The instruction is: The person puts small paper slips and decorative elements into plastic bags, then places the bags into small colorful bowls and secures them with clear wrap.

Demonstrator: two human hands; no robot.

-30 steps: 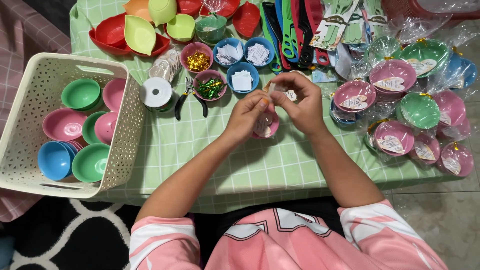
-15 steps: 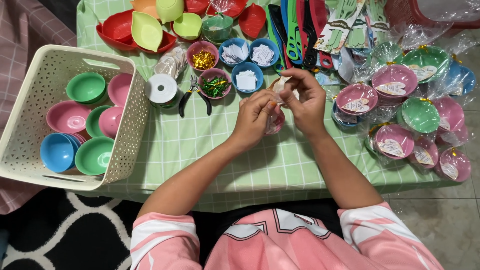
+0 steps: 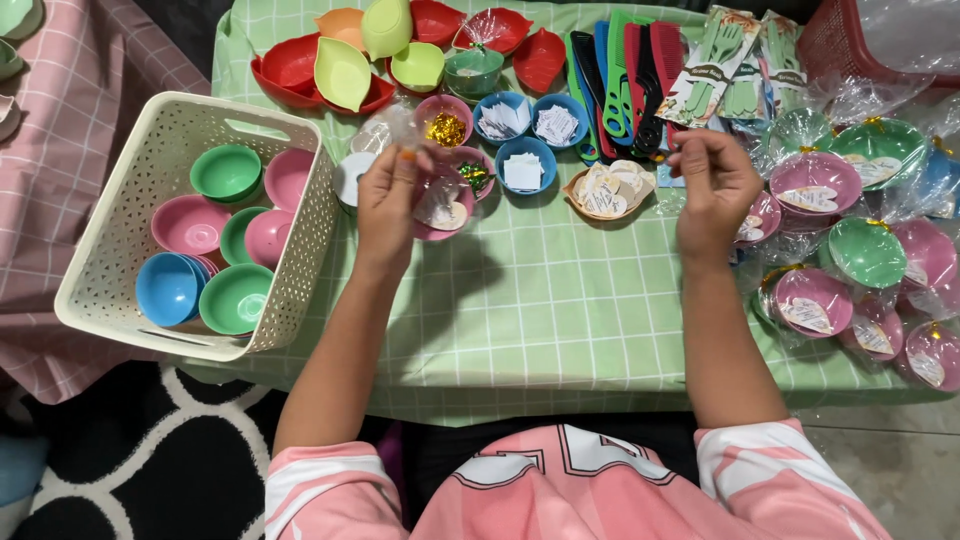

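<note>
We see our left hand (image 3: 388, 200) raised over the tabletop (image 3: 540, 300), its fingers pinched shut on the gathered top of a clear wrapper around a small pink bowl (image 3: 440, 208) with a pale tag inside. The wrapped bowl hangs just in front of the small bowls of gold and green glitter (image 3: 447, 128). Our right hand (image 3: 712, 182) is held up well apart from the left, fingers curled together toward the thumb; whether it pinches anything we cannot tell.

Between the hands sits a tan dish of paper tags (image 3: 608, 188), and behind it three blue bowls of white paper slips (image 3: 524, 170). At the left stands a cream perforated basket (image 3: 300, 240) holding green, pink and blue bowls. On the right lie many wrapped bowls (image 3: 815, 182) in pink and green. At the far edge are red and green leaf-shaped dishes (image 3: 343, 72) and a row of coloured combs (image 3: 620, 70).
</note>
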